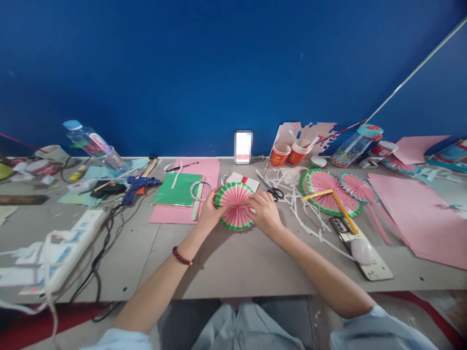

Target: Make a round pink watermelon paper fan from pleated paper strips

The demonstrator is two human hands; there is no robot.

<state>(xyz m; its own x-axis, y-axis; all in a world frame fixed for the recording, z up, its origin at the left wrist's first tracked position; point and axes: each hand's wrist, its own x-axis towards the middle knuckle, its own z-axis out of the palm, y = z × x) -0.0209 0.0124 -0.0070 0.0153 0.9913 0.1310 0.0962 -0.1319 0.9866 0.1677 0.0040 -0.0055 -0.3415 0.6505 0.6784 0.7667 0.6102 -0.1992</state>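
Observation:
A round pleated paper fan (234, 204), pink with a white and green rim like a watermelon slice, lies on the grey table (226, 262) in front of me. My left hand (208, 214) grips its left edge, and a dark red bead bracelet sits on that wrist. My right hand (265, 212) presses on its right edge with the fingers curled over the pleats. Both hands hold the fan spread into a full circle.
Two finished watermelon fans with yellow sticks (330, 192) lie to the right, next to black scissors (274, 192), white paper strips (304, 214), a phone (359, 250) and pink sheets (419, 214). Green paper (178, 189), a blue glue gun (140, 187), a power strip (54, 257) and cables lie left. Paper cups (290, 153) stand behind.

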